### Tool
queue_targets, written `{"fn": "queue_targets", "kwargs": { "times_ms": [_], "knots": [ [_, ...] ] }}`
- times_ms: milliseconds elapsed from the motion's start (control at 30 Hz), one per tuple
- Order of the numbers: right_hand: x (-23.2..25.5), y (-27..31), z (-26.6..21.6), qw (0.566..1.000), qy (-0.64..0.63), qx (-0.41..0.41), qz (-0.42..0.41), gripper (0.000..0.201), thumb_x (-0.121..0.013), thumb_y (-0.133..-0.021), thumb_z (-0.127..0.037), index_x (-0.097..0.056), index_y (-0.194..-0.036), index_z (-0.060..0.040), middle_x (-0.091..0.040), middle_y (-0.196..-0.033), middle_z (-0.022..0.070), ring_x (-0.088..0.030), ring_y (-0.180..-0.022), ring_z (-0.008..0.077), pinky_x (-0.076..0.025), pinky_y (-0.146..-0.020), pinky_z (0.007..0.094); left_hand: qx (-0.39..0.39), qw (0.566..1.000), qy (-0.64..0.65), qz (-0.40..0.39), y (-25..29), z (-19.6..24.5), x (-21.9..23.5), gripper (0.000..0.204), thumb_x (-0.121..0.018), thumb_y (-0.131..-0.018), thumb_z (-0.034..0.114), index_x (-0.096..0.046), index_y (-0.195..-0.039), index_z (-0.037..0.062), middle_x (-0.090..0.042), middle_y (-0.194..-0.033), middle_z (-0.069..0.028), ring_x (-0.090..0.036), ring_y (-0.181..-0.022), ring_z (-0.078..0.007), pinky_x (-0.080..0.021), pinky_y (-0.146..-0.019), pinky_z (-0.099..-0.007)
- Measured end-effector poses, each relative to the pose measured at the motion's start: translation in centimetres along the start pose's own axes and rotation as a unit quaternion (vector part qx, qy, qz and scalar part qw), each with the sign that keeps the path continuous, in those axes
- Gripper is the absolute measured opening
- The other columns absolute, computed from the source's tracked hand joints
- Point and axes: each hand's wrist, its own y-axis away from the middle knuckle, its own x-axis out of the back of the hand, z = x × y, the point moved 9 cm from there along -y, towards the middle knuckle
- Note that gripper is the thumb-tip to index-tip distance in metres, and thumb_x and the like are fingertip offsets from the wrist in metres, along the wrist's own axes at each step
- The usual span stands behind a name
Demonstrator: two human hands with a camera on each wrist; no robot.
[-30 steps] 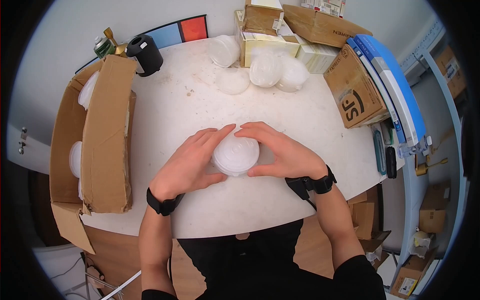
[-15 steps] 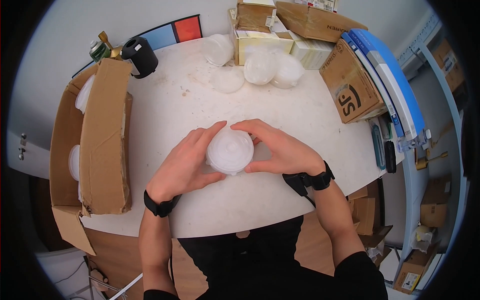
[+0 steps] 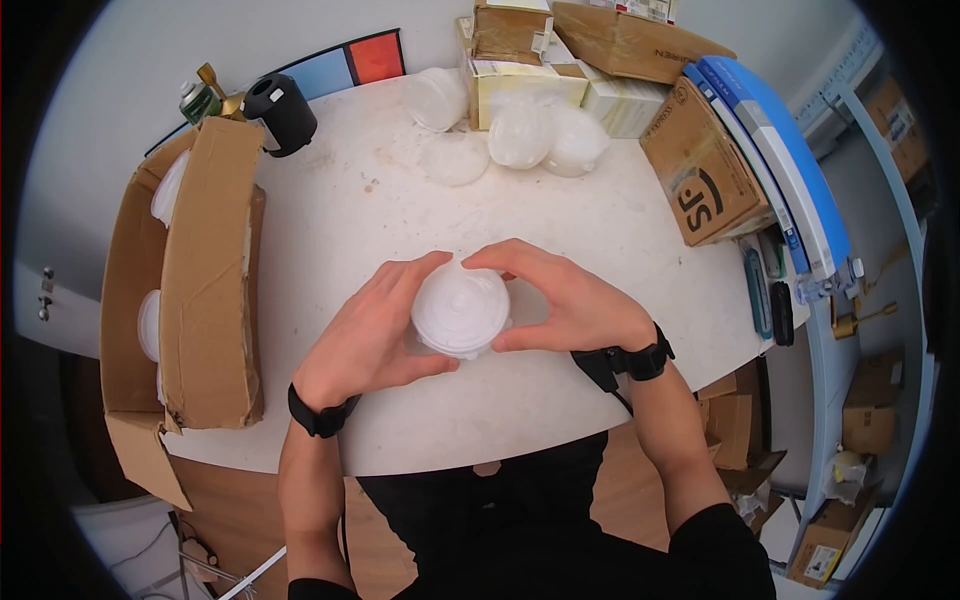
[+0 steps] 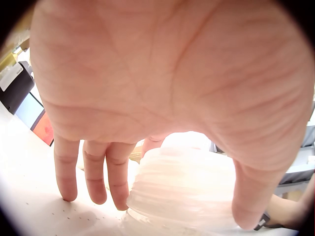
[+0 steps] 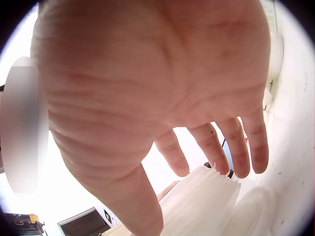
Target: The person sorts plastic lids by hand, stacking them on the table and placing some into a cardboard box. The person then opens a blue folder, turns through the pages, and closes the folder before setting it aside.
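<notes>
A stack of round, translucent white plastic lids (image 3: 460,308) sits between both hands over the front middle of the table. Its layered, ridged side shows in the left wrist view, where the stack (image 4: 184,187) is overexposed. My left hand (image 3: 365,325) curves round its left side, thumb at the near edge and index finger at the far edge. Round the right side bends my right hand (image 3: 570,305), its thumb at the near right rim. In the right wrist view the fingers (image 5: 211,147) reach over the far side of the pale stack (image 5: 202,204).
A tall cardboard box (image 3: 210,280) at left holds more white round pieces. At the back lie clear plastic bowls (image 3: 520,135) and a flat clear lid (image 3: 453,160), with a black canister (image 3: 280,115) to their left. A brown carton (image 3: 705,165) and blue folders (image 3: 775,165) stand at right.
The whole head view has shifted slightly. Between my hands the stack has turned a little, and my left thumb has moved slightly further along its near edge. Both hands stay around it.
</notes>
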Motion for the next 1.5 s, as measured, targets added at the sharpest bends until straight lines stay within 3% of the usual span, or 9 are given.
{"fn": "queue_targets", "kwargs": {
  "times_ms": [133, 200, 633, 1200, 1500],
  "knots": [
    [0.0, 0.1, 0.0, 1.0, -0.008, -0.007, -0.007, 0.076, -0.087, -0.077, -0.014, -0.052, -0.145, -0.0056, -0.059, -0.14, 0.0152, -0.056, -0.131, 0.033, -0.046, -0.112, 0.0418, 0.001, 1.0, 0.011, 0.002, 0.1, 0.1, 0.0, 0.104, -0.096, -0.063, 0.019, -0.043, -0.152, 0.0073, -0.058, -0.137, -0.0187, -0.056, -0.128, -0.0384, -0.05, -0.106, -0.0448],
    [0.1, 0.0, 0.3, 1.0, -0.005, -0.012, -0.002, 0.078, -0.089, -0.077, -0.013, -0.053, -0.146, -0.0078, -0.059, -0.141, 0.0111, -0.057, -0.129, 0.0278, -0.048, -0.11, 0.041, -0.011, 1.0, 0.007, 0.012, 0.2, 0.3, 0.1, 0.101, -0.095, -0.064, 0.018, -0.044, -0.151, 0.0066, -0.06, -0.135, -0.0177, -0.057, -0.126, -0.0378, -0.05, -0.105, -0.0446],
    [0.3, 0.1, 0.7, 1.0, -0.02, -0.022, 0.009, 0.065, -0.084, -0.085, -0.014, -0.057, -0.143, -0.0068, -0.062, -0.137, 0.0113, -0.06, -0.124, 0.0261, -0.051, -0.105, 0.0398, -0.019, 1.0, -0.024, -0.008, -0.2, 0.4, -0.9, 0.101, -0.095, -0.061, 0.013, -0.045, -0.149, 0.0061, -0.06, -0.134, -0.0167, -0.055, -0.126, -0.0384, -0.046, -0.109, -0.0446],
    [1.1, 0.1, 1.8, 0.993, -0.035, -0.097, 0.049, 0.034, -0.058, -0.104, -0.012, -0.06, -0.137, -0.0019, -0.071, -0.123, 0.0134, -0.068, -0.11, 0.0234, -0.053, -0.098, 0.0362, -0.031, 0.999, -0.013, 0.019, -0.2, 1.0, -0.1, 0.096, -0.092, -0.068, 0.016, -0.044, -0.151, 0.0043, -0.061, -0.131, -0.0175, -0.057, -0.122, -0.0369, -0.05, -0.102, -0.0432],
    [1.5, 0.3, 3.0, 0.99, -0.004, -0.124, 0.06, 0.031, -0.054, -0.106, -0.013, -0.061, -0.133, -0.0012, -0.072, -0.115, 0.0134, -0.068, -0.103, 0.0218, -0.053, -0.095, 0.0355, -0.014, 1.0, -0.001, 0.013, -0.1, 0.6, -0.3, 0.096, -0.092, -0.069, 0.017, -0.043, -0.151, 0.0038, -0.061, -0.133, -0.0182, -0.057, -0.123, -0.0371, -0.05, -0.103, -0.0438]
  ]
}}
